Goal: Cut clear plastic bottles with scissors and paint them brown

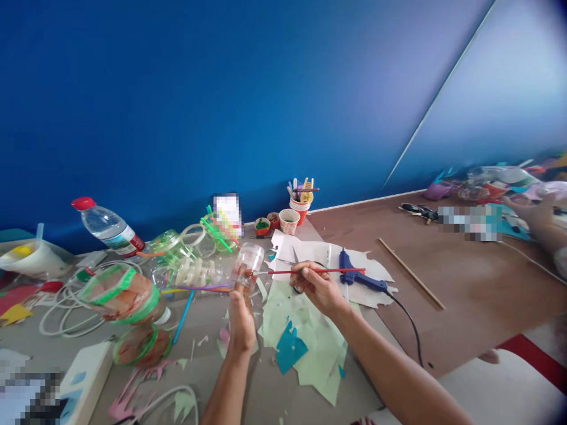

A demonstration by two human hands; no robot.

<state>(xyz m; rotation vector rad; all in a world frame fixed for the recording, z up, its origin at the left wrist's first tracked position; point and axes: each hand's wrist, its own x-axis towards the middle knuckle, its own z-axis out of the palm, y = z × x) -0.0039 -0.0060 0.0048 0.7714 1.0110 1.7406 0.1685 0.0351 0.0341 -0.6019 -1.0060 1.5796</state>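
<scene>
- Blue wall (221, 88) backs a crowded grey table (266, 389), where craft materials lie around a person's two bare hands.
- Left hand (242, 327) curls around the lower end of a clear plastic cup (249, 258), held up over the tabletop, apparently to steady it against the brush.
- Right hand (321, 289) pinches a red paintbrush (328, 271) mid-handle, likely for control; its tip points at the cup's lower side, though whether it touches cannot be told.
- Pots near the wall, one with green paint (262, 226), stand beyond the hands, seemingly placed within reach.
- Blue glue gun (349, 273) rests on white paper (316, 254), perhaps to spare the table.
- At far right, another person's hand (538, 218) appears, its grip too blurred to tell.
</scene>
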